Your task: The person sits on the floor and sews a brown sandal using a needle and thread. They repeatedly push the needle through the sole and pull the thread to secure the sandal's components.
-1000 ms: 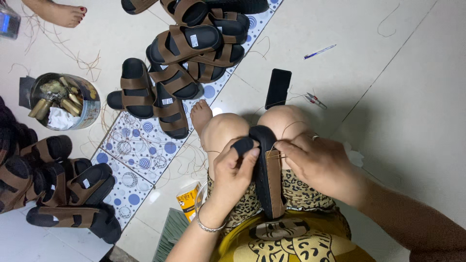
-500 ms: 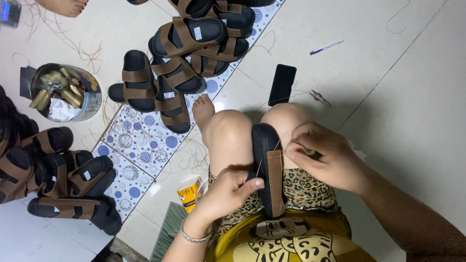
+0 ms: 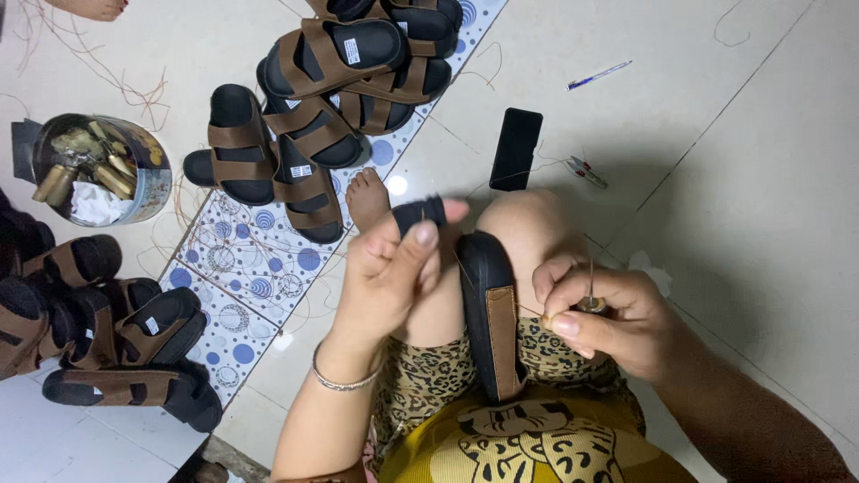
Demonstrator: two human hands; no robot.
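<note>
Black sandal (image 3: 488,309) with brown strap lying between the knees, left hand (image 3: 389,273) grip pinched on a small black strap piece (image 3: 419,215), right hand (image 3: 599,317) grip closed on a needle (image 3: 591,282) — thread taut — beside the sandal.

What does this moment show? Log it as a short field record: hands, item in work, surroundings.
left hand: raised, pinching a small black strap piece between thumb and fingers
right hand: pinching a needle, thread running toward the sandal
item in work: black sandal with brown strap, lying on the person's lap between the knees
floor, left: round tin of tools
floor, top: pile of finished sandals on patterned tile
floor, near knee: black phone, pen
</note>
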